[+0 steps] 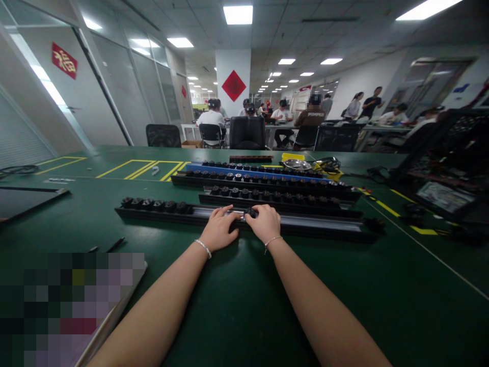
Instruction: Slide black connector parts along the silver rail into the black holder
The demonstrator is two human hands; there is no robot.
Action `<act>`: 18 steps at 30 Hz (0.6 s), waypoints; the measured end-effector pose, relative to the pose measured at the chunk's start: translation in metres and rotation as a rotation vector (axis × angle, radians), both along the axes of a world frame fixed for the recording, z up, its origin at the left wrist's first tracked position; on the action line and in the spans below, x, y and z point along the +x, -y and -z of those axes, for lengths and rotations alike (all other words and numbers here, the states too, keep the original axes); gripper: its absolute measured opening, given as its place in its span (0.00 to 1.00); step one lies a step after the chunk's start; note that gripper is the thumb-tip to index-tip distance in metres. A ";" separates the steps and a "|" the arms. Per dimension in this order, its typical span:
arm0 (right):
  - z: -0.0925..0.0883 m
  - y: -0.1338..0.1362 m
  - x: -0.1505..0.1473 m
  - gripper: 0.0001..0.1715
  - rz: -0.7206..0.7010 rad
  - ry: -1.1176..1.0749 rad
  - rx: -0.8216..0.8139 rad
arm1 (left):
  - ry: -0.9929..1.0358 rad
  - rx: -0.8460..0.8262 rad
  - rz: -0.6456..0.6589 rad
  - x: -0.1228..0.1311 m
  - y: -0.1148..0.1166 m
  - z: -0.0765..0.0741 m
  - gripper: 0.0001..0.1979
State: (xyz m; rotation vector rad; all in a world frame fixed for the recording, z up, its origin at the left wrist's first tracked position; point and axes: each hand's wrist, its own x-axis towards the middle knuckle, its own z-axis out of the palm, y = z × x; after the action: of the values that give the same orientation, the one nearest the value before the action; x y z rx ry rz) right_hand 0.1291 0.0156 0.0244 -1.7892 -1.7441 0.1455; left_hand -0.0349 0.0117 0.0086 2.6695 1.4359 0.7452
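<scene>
A long black rail point(324, 228) with a pale inner channel lies across the green table, and several round black parts point(158, 205) stand in its left end. My right hand point(265, 223) has its fingers closed on a small black part point(250, 212) over the middle of the channel. Beside it, my left hand point(220, 228) rests on the rail with thumb and fingers apart, its index fingertip close to that part. Whether the left fingertips touch the part cannot be made out.
Behind lie more black rails point(267, 196) filled with round parts, a blue rail point(221, 171), a metal dish point(297, 164) and a yellow tray point(293, 157). Electronic equipment point(443, 188) stands at right. A blurred-out item covers the lower left. People sit at far tables.
</scene>
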 end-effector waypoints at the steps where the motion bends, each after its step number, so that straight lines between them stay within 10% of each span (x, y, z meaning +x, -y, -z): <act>1: 0.000 0.000 0.000 0.15 0.004 0.001 0.002 | -0.001 -0.004 -0.002 0.000 0.000 0.000 0.20; 18: 0.000 0.000 0.005 0.17 0.009 0.034 -0.009 | -0.016 0.020 0.005 -0.002 -0.001 0.001 0.18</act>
State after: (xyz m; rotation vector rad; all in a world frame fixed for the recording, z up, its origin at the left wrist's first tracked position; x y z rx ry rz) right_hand 0.1338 0.0157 0.0242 -1.8151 -1.7612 0.1203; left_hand -0.0366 0.0128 0.0071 2.6991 1.4329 0.7441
